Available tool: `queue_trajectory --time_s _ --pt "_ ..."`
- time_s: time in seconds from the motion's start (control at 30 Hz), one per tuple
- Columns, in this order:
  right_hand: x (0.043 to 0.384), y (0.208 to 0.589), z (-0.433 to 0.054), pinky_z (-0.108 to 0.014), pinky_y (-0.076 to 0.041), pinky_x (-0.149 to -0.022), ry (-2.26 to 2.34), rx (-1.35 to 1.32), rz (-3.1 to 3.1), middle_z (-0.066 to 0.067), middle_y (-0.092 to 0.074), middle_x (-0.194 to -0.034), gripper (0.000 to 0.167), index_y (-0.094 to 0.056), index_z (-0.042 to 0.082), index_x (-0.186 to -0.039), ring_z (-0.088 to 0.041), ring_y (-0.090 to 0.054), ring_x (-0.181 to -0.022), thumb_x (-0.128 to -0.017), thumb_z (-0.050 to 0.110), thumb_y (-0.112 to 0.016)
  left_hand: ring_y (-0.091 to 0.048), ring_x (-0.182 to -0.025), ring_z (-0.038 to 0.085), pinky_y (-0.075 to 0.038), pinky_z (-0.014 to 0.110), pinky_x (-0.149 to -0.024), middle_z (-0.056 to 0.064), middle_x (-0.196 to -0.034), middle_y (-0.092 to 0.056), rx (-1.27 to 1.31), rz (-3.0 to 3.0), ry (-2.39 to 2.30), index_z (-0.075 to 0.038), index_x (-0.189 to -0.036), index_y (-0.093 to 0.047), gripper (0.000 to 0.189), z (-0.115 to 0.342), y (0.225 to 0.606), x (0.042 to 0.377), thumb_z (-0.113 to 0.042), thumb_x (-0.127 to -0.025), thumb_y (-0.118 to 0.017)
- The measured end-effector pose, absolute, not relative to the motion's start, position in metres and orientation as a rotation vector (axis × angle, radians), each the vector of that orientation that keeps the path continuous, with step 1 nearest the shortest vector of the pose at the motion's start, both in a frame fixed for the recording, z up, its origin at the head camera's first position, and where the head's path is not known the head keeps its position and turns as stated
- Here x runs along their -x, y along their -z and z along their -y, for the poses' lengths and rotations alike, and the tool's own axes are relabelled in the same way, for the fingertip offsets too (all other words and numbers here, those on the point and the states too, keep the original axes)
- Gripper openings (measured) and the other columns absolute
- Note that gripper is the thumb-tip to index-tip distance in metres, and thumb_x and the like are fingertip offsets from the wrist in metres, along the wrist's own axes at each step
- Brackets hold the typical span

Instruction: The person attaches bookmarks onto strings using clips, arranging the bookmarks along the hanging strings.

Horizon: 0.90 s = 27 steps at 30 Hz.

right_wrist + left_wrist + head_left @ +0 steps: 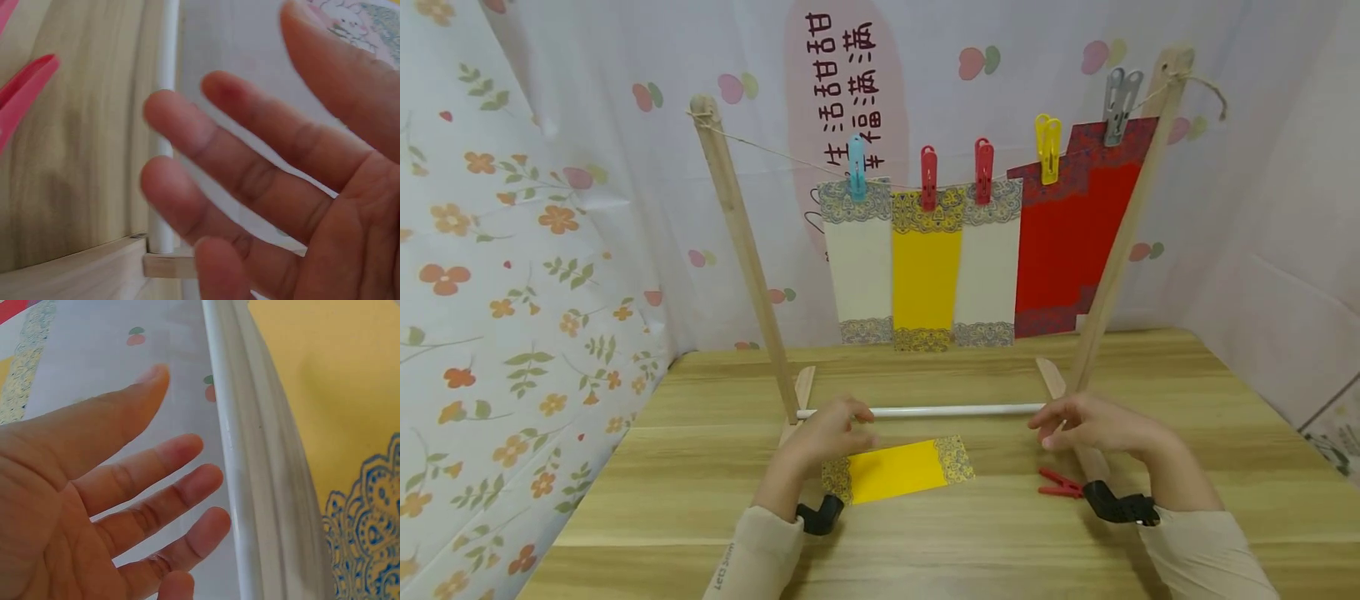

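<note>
My left hand [829, 433] hovers at the left end of a white rod [955, 411], with its fingers spread and nothing held. Below it on the table lies a yellow card [898, 472] with patterned ends; the hand partly covers its left side. My right hand [1101, 427] is near the rod's right end, fingers loosely bent around no object. A red clothespin [1060, 483] lies on the table just below that hand, and part of the clothespin [25, 94] shows in the right wrist view. In the left wrist view, the patterned yellow card [369, 519] appears at the right.
A wooden frame [741, 225] carries a string. Clothespins, including a blue one [857, 167] and a yellow one [1049, 150], hold up two white cards [859, 267], a yellow card [927, 275] and red pieces [1060, 250]. Patterned cloth [550, 250] surrounds the wooden table [985, 542].
</note>
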State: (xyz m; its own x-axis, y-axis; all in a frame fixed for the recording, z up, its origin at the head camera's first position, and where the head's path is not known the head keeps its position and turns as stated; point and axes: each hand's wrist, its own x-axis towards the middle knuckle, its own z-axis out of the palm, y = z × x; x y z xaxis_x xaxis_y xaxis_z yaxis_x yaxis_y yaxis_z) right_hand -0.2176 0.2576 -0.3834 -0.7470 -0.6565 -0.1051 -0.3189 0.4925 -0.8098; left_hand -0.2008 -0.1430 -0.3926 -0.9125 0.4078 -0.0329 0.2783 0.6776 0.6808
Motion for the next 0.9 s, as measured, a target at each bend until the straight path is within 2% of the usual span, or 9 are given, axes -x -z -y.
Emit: queue_trajectory --time_s 0.17,0.43,0.73,0.9 --pt "0.220 0.388 -0.253 -0.023 -0.050 -0.073 1.057 0.801 -2.359 -0.009 -0.070 -0.097 0.037 -0.064 -0.012 -0.116 -0.005 -0.061 -0.085 -0.092 0.015 -0.069 -0.061 -0.107 0.033 -0.052 0.047 -0.091 0.016 -0.120 -0.063 -0.536 -2.706 -0.960 0.002 -0.120 -0.067 0.038 0.142 0.393 0.199 -0.016 -0.088 -0.076" --pt "0.216 0.395 -0.247 -0.022 -0.047 -0.070 0.985 0.794 -2.331 -0.004 -0.067 -0.091 0.031 -0.068 -0.007 -0.105 -0.004 -0.056 -0.080 -0.085 0.016 -0.075 -0.062 -0.107 0.033 -0.051 0.050 -0.094 0.018 -0.116 -0.066 -0.513 -2.664 -0.861 0.001 -0.122 -0.066 0.051 0.140 0.395 0.199 -0.022 -0.081 -0.083" --pt "0.213 0.396 -0.243 -0.021 -0.045 -0.062 0.923 0.746 -2.267 0.003 -0.063 -0.077 0.020 -0.067 -0.004 -0.088 -0.006 -0.054 -0.069 -0.075 0.006 -0.078 -0.062 -0.100 0.029 -0.051 0.048 -0.091 0.013 -0.107 -0.067 -0.542 -2.664 -0.770 -0.003 -0.111 -0.069 0.044 0.138 0.400 0.197 -0.019 -0.074 -0.088" --pt "0.211 0.394 -0.240 -0.019 -0.043 -0.059 0.922 0.723 -2.235 0.003 -0.060 -0.072 0.021 -0.064 -0.005 -0.085 -0.005 -0.053 -0.065 -0.073 0.003 -0.079 -0.060 -0.101 0.029 -0.049 0.049 -0.093 0.013 -0.108 -0.066 -0.544 -2.659 -0.736 -0.002 -0.113 -0.068 0.047 0.136 0.399 0.195 -0.018 -0.073 -0.088"
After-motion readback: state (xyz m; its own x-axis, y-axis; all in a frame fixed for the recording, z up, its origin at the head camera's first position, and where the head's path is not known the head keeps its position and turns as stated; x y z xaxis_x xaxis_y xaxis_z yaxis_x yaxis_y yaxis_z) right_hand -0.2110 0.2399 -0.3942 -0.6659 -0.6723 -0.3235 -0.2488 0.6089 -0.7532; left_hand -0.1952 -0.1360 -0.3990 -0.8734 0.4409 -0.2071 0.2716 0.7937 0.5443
